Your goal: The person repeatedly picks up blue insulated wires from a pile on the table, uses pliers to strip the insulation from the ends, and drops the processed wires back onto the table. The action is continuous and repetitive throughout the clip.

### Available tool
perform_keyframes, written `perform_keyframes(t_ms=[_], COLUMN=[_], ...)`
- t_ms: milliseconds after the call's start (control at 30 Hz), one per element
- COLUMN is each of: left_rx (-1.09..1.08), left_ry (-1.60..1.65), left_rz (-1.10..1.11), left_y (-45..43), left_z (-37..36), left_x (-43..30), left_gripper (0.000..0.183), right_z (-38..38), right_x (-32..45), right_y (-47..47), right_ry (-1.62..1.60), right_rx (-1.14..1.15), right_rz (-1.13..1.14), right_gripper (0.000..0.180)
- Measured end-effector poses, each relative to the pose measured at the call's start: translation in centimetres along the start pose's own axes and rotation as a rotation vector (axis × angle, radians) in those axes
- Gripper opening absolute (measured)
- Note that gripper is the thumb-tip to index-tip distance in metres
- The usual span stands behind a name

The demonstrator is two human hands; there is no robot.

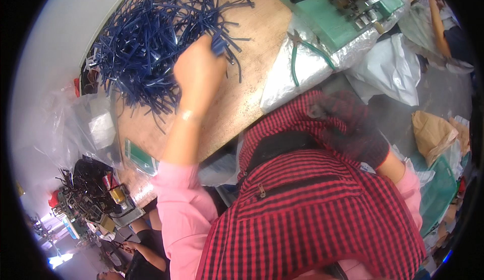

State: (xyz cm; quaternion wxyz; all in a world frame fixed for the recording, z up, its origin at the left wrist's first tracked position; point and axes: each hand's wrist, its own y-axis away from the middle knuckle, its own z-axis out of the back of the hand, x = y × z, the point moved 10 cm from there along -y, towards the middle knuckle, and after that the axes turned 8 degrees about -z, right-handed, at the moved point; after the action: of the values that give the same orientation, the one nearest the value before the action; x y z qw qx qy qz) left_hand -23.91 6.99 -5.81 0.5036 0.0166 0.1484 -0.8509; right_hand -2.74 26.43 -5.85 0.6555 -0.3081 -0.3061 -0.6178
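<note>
My bare left hand (pixel 199 70) is curled over the right side of a tangled heap of narrow dark blue strips (pixel 141 49), several with shiny ends. A short blue piece (pixel 218 45) sticks out at its fingers, blurred by motion. In a dark knit glove, my right hand (pixel 349 128) hangs low over my red-and-black checked apron (pixel 302 204). Blur hides its fingers, and I cannot tell whether anything is in them. Between my hands, green-handled cutting pliers (pixel 294 64) lie with their jaws apart on a silvery sheet (pixel 278 81) at the table edge.
A green machine base (pixel 317 23) with metal fixtures stands on the wooden table (pixel 261 26). White plastic bags (pixel 393 72) and a brown paper bag (pixel 433 134) lie at right. A green packet (pixel 140 156) is at left. Other people's arms (pixel 436 23) show at the edges.
</note>
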Motion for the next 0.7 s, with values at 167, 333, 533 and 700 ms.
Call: perform_keyframes(t_ms=[167,333,533,700], left_rx=[0.273,0.272,0.116,0.259], left_ry=[-0.156,0.104,0.963,1.81], left_rz=[0.228,0.252,0.344,0.274], left_y=[-3.5,2.3,5.0,9.7], left_z=[-5.9,-5.8,0.6,1.3], left_x=[3.0,3.9,4.2,-1.0], left_gripper=[0.025,0.031,0.018,0.03], right_z=[-1.6,-0.2,-2.0,-4.1], right_x=[0.5,-3.5,-4.3,-2.1], right_y=[0.0,2.9,2.3,0.1], right_ry=[0.05,-0.026,-0.14,-0.421], right_rx=[0.153,0.053,0.148,0.225], right_rz=[-0.072,-0.208,-0.238,-0.181], right_gripper=[0.064,0.064,0.066,0.066])
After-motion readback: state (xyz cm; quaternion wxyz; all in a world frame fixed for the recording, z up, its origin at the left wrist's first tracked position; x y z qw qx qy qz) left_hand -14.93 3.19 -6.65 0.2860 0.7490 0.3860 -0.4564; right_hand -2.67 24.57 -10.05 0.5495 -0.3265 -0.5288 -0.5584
